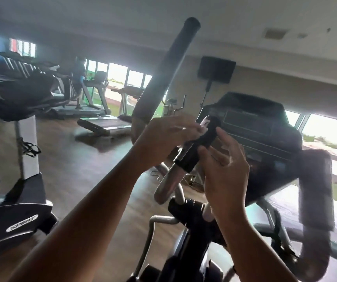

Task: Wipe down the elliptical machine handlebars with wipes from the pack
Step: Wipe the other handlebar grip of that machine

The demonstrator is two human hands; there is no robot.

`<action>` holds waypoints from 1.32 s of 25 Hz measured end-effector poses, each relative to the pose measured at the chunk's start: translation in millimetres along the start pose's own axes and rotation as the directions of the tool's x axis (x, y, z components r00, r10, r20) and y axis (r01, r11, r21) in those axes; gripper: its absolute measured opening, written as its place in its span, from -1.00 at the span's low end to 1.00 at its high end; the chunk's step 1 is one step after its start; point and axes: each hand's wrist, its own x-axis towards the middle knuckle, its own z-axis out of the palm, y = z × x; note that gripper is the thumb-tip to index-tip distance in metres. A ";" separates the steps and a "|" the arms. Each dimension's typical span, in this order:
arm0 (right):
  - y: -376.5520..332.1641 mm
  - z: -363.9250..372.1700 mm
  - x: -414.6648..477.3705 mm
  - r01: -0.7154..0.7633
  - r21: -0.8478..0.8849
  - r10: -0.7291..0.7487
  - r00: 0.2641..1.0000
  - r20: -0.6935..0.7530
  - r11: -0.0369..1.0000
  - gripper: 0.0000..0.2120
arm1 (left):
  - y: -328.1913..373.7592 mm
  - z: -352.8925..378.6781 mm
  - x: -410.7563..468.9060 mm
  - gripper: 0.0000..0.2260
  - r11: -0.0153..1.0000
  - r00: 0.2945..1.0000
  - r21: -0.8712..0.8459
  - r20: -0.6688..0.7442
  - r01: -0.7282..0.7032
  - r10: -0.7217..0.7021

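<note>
My left hand reaches across to the top of the elliptical's short inner handlebar, a black foam grip over a chrome tube. Its fingertips pinch a small pale wipe against the grip's upper end; motion blur hides the details. Just right of the same grip, my right hand is held up with fingers straight and spread, and it holds nothing. The long left moving handlebar rises behind my left hand. At the right edge curves the right moving handlebar. No wipe pack is in view.
The elliptical's dark console stands just behind the hands. An exercise bike stands at the left. Treadmills line the windows at the back, with a person on one. Wood floor lies between the machines.
</note>
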 end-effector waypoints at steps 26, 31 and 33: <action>6.1 -5.7 6.3 0.050 -0.002 -0.050 0.998 0.046 0.999 -0.55 | 16.8 6.6 14.7 -0.88 1.000 1.000 -0.001 -0.023 0.010 -0.010; 6.1 -5.8 7.0 0.038 -0.008 -0.037 0.998 0.052 0.999 -0.54 | -8.1 -8.0 -51.4 -0.85 0.997 0.999 0.067 -0.023 0.024 -0.022; 7.3 -5.1 6.5 0.015 0.015 -0.016 0.999 0.052 1.000 -0.55 | -14.6 -11.7 -64.4 -0.85 0.998 0.997 0.032 -0.049 0.053 -0.052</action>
